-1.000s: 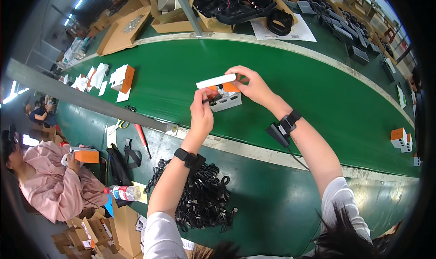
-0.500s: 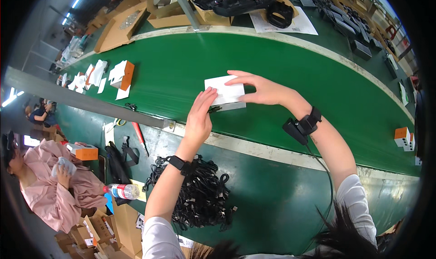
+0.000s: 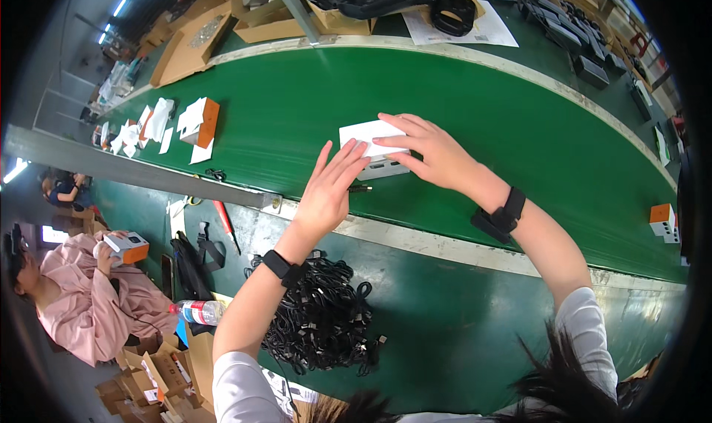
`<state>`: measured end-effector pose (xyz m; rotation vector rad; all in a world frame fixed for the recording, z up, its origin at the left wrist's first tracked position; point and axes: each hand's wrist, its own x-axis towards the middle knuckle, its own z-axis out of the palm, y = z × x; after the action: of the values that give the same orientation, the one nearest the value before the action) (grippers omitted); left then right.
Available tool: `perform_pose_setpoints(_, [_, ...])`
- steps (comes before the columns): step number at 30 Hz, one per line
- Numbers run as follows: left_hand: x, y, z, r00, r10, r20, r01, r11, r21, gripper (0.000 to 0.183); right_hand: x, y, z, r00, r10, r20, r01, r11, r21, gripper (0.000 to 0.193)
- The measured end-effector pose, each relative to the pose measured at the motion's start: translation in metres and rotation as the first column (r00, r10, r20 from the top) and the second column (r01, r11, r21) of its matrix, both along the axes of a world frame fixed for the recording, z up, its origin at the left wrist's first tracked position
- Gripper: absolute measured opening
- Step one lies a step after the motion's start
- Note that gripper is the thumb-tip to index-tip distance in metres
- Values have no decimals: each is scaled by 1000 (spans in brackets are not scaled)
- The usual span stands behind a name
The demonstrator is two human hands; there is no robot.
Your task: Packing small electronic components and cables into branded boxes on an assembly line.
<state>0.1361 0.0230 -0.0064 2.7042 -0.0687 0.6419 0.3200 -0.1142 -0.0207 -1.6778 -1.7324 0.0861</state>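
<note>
A small white box (image 3: 356, 131) sits on the green belt in front of me, a grey layer with dark openings showing along its near side. My left hand (image 3: 330, 189) lies against its left end, fingers spread and fingertips touching the top; its thumb is hidden. Beside that palm a black cable plug (image 3: 361, 189) pokes out; whether the hand holds it I cannot tell. My right hand (image 3: 437, 154) spans the box from the right, fingers over its top and far edge, thumb at the near side.
A pile of black cables (image 3: 322, 315) lies nearer me. To the left are a red-handled tool (image 3: 225, 223), a plastic bottle (image 3: 202, 312), and an orange-and-white box (image 3: 200, 123) on the belt. A metal bar (image 3: 141, 171) crosses the left side. A person in pink (image 3: 96, 297) sits there.
The white box has shifted slightly right, and more of its grey near side shows. My left fingers have spread apart. The person in pink has lifted an orange-and-white box.
</note>
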Motion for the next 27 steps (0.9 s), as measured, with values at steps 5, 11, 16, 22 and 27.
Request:
perform_pose_setpoints(5, [-1, -10, -10, 999, -27, -42, 25, 998, -51, 51, -5, -18, -6, 967, -94, 235, 100, 995, -17, 36])
perform_pose_setpoints(11, [1, -20, -3, 999, 21, -50, -23, 999, -48, 52, -21, -18, 2, 984, -126, 129, 142, 982, -122, 48])
perform_pose_setpoints(16, [14, -28, 15, 998, 8, -63, -21, 976, -217, 53, -4, -13, 24, 982, -182, -57, 165, 962, -217, 55])
perform_pose_setpoints(22, [-24, -20, 38, 945, 128, -300, -305, 669, -678, 39, 73, -77, 38, 953, -302, -3, 293, 927, -235, 56])
perform_pose_setpoints(27, [-68, -22, 67, 793, -139, -594, -578, 138, -804, 39, 111, -146, 37, 886, -461, -43, 421, 840, -342, 62])
